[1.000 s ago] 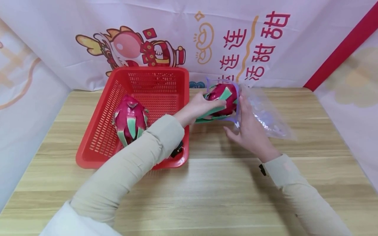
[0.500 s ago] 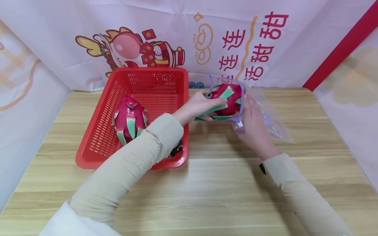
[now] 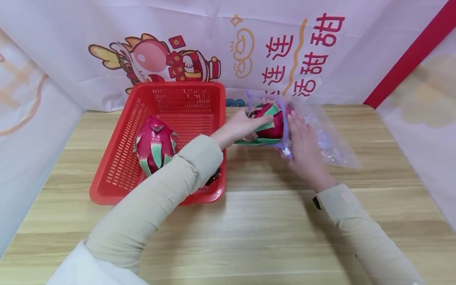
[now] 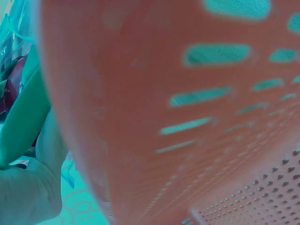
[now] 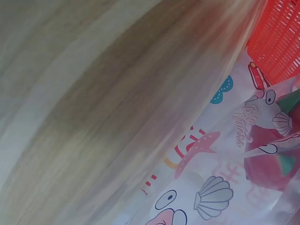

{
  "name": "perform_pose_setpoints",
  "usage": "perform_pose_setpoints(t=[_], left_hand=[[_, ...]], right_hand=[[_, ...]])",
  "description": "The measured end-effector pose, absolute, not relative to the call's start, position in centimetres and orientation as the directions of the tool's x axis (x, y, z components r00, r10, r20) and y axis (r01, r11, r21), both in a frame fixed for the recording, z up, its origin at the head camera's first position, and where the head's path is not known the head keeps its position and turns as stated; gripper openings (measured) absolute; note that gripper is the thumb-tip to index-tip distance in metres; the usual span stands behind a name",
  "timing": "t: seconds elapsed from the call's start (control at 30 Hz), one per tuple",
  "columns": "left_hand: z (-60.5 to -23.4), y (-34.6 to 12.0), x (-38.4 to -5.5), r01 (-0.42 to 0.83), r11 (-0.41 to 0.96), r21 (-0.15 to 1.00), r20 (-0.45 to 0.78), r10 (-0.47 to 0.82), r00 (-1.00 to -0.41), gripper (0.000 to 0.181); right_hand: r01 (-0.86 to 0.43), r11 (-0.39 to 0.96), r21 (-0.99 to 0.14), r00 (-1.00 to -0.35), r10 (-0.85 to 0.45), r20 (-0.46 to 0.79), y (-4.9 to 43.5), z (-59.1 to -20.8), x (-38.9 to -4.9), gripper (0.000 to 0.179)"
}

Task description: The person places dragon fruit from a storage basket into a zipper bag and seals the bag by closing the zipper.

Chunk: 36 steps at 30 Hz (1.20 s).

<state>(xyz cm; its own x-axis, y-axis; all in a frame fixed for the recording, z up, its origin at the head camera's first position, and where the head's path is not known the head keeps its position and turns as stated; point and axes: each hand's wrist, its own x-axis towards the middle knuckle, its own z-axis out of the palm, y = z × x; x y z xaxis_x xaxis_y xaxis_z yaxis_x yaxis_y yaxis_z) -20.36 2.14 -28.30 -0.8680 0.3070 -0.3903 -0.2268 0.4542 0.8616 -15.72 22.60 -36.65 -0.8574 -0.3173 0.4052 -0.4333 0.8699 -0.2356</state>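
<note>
My left hand [image 3: 242,126] grips a magenta dragon fruit [image 3: 278,126] with green scales, thumb on top. The fruit lies partly inside the mouth of a clear zip bag [image 3: 336,146] with a purple seal strip. At the strip's right side my right hand [image 3: 305,152] holds the bag's edge, its thumb mostly hidden beside the white slider [image 3: 286,151]. Seen from the left wrist, the left hand [image 4: 33,190] and fruit [image 4: 15,86] show past the basket wall. Printed shells mark the bag [image 5: 213,199] in the right wrist view, the fruit [image 5: 265,166] showing through its film.
Left of the bag stands a red perforated basket [image 3: 219,130], reached over by my left forearm. Inside it lie another dragon fruit [image 3: 154,138] and a black object [image 3: 213,177], partly covered by the sleeve. A printed cloth [image 3: 199,23] hangs behind the wooden table [image 3: 270,237].
The right thumb, spread apart a second ago, has drawn in to the bag's lower edge by the slider. The fruit and bag mouth shifted slightly right, then back left.
</note>
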Motion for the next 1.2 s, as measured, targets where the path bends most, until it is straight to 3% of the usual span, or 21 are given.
perform_pose_setpoints(t=[0.2,0.37,1.0,1.2], left_hand=[[-29.0,2.0,-20.5,-0.237,0.428,0.872,-0.386,0.305,-0.871,0.07],[-29.5,2.2,-20.4,-0.199,0.396,0.896,-0.338,0.32,-0.885,0.07],[-30.6,2.7,-20.3,-0.162,0.531,0.832,-0.329,0.235,-0.915,0.074],[-31.0,2.7,-20.4,-0.149,0.561,0.814,-0.329,0.235,-0.914,0.066]], right_hand=[[-0.482,0.854,-0.196,-0.833,-0.378,0.404,22.7,-36.8,-15.7,0.091],[-0.478,0.856,-0.195,-0.851,-0.397,0.342,22.6,-36.8,-15.6,0.095],[-0.48,0.849,-0.22,-0.869,-0.428,0.247,22.0,-37.5,-15.9,0.094],[-0.495,0.844,-0.206,-0.862,-0.448,0.238,21.8,-37.6,-15.8,0.087]])
